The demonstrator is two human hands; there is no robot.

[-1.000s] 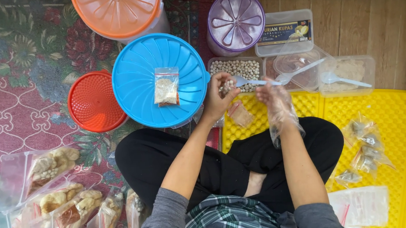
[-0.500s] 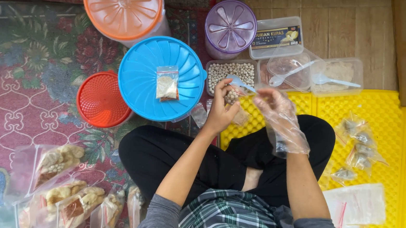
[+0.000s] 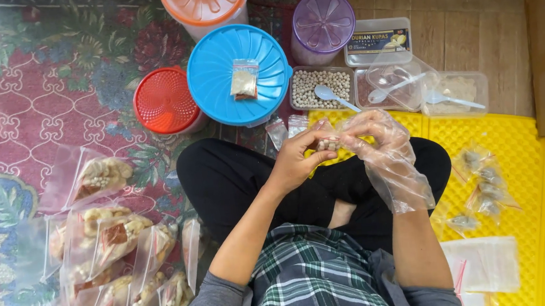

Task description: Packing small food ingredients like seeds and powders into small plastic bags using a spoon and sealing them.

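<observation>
— What do the hands have?

— A small clear plastic pouch (image 3: 327, 143) with a few pale round beans in its bottom, held between both hands just above the lap. The left hand (image 3: 299, 160) is bare and closed, thumb and fingers pinching the pouch's left side. The right hand (image 3: 375, 140), in a loose clear plastic glove, is curled shut on the top edge.

— How would it handle?

— Light, limp and slick, I'd judge; film against glove could slip. The top rim looks the best place to grip, with the beans hanging below.

— And nearby?

— A tray of the same beans (image 3: 320, 87) with a white spoon (image 3: 335, 96), beside a blue lid (image 3: 238, 75) carrying a filled sachet (image 3: 244, 79).
</observation>
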